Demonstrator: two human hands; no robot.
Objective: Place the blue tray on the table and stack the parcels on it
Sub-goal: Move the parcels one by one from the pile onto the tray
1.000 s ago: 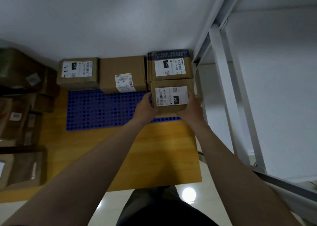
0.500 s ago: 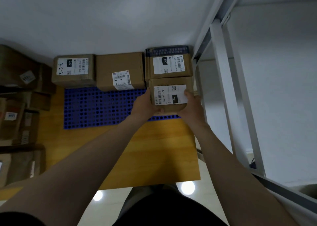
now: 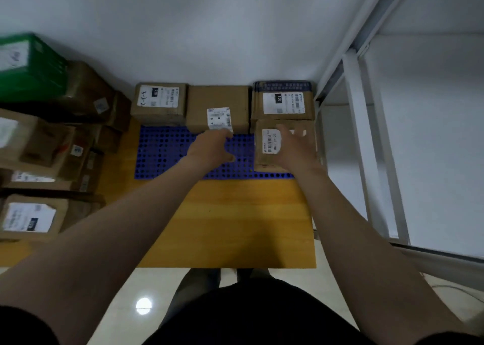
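Note:
The blue perforated tray (image 3: 167,156) lies on the wooden table (image 3: 235,221) against the wall. Three brown parcels stand along its back edge: one labelled 220 (image 3: 159,104), a middle one (image 3: 217,109), and one labelled 150 (image 3: 284,101). A fourth parcel labelled 102 (image 3: 267,145) sits on the tray's right front, in front of the 150 parcel. My right hand (image 3: 297,148) rests flat on top of it, fingers spread. My left hand (image 3: 212,148) hovers over the tray beside that parcel, loosely curled and holding nothing.
A pile of brown parcels (image 3: 39,148) and a green box (image 3: 28,64) fills the table's left side. A white metal shelf frame (image 3: 366,135) stands close on the right. The table's front edge (image 3: 225,266) is near my body.
The 102 parcel went from held between both hands to lying on the tray. My left hand let go and moved left; my right hand now lies on the parcel's top.

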